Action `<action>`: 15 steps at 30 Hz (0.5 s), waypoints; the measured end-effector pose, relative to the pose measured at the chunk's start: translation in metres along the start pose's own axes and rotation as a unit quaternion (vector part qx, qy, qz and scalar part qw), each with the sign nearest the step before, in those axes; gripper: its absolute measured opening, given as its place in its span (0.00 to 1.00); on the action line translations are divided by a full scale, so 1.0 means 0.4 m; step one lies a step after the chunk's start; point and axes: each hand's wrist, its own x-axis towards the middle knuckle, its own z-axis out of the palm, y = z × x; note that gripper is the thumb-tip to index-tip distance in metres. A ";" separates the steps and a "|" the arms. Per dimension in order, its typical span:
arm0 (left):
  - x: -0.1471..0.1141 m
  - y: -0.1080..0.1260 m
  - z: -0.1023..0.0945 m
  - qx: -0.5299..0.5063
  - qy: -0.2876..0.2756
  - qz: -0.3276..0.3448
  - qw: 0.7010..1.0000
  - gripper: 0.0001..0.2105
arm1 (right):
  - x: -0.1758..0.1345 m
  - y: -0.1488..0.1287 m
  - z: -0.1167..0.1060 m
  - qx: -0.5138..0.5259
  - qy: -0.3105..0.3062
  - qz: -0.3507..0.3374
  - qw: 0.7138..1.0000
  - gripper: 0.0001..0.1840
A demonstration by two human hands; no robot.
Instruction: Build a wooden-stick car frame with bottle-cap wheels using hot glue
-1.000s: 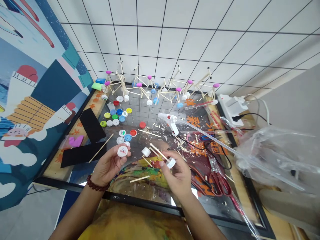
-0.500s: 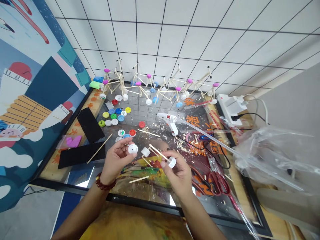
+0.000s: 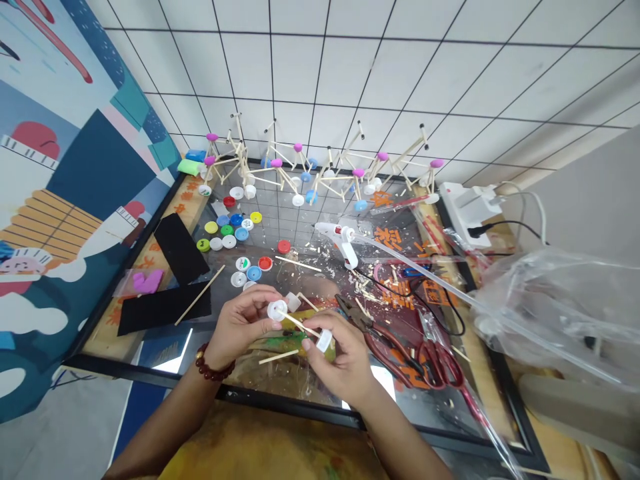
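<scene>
My left hand (image 3: 245, 323) pinches a white bottle cap (image 3: 277, 309) by its rim, its hollow side turned toward me. A thin wooden stick (image 3: 295, 321) reaches from that cap to a second white cap (image 3: 324, 341). My right hand (image 3: 345, 357) grips the stick close to this second cap, thumb below and fingers above. The stick's far tip touches the middle of the left cap. Just behind my hands lies another white cap (image 3: 293, 301) beside a bent piece of stick (image 3: 307, 301). A loose stick (image 3: 279, 357) rests below them on the glass.
Coloured bottle caps (image 3: 241, 234) lie at the left. A white glue gun (image 3: 340, 241) stands amid wood scraps. Pliers (image 3: 375, 330) and red-handled scissors (image 3: 440, 360) are at the right. Stick-built figures (image 3: 300, 167) line the back near a power strip (image 3: 467, 212).
My hands have come together, and the right hand has brought the stick's tip to the left hand's cap. The pliers now show beyond my right hand.
</scene>
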 end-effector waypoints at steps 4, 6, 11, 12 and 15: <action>0.001 0.010 0.005 0.008 0.004 -0.006 1.000 0.16 | 0.003 -0.003 0.002 -0.019 0.001 -0.003 1.000 0.12; 0.001 0.016 0.009 -0.011 0.004 -0.023 1.000 0.17 | 0.004 -0.003 0.002 -0.022 0.001 -0.007 1.000 0.12; -0.004 0.012 0.009 -0.055 -0.002 -0.069 0.996 0.20 | 0.006 -0.003 0.002 -0.021 0.005 -0.011 1.000 0.12; -0.005 0.009 0.008 -0.057 -0.001 -0.075 0.996 0.20 | 0.006 -0.002 0.002 -0.023 0.007 -0.013 1.000 0.12; -0.007 0.000 0.004 -0.056 0.006 -0.086 0.995 0.21 | 0.005 0.000 0.006 -0.030 0.017 -0.025 0.999 0.12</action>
